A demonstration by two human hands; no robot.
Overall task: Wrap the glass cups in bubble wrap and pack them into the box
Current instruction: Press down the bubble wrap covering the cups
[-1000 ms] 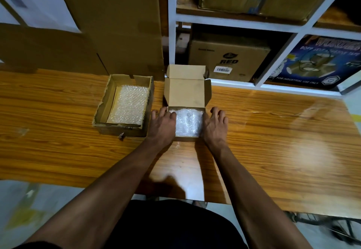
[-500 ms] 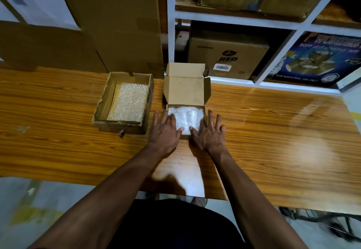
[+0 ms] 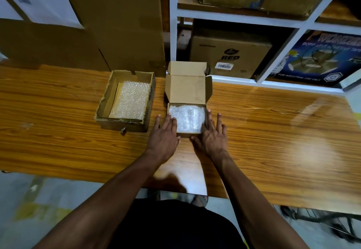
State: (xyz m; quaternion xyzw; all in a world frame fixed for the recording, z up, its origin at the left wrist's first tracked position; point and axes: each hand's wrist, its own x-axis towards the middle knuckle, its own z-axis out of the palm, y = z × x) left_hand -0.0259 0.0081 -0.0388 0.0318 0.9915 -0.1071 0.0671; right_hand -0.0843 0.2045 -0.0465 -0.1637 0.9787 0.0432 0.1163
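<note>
On the wooden table point(image 3: 273, 131), small open box point(image 3: 188, 90) holding a bubble-wrapped bundle point(image 3: 187, 119); left hand point(image 3: 164, 137) and right hand point(image 3: 212, 138) flat, fingers straight, flanking its sides; tray of bubble wrap point(image 3: 130, 100) just left

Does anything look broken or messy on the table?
Yes, a little. The open tray box on the left, holding bubble wrap sheets, has ragged, torn edges, worst at its near corner. The small box with the wrapped bundle looks tidy.
</note>
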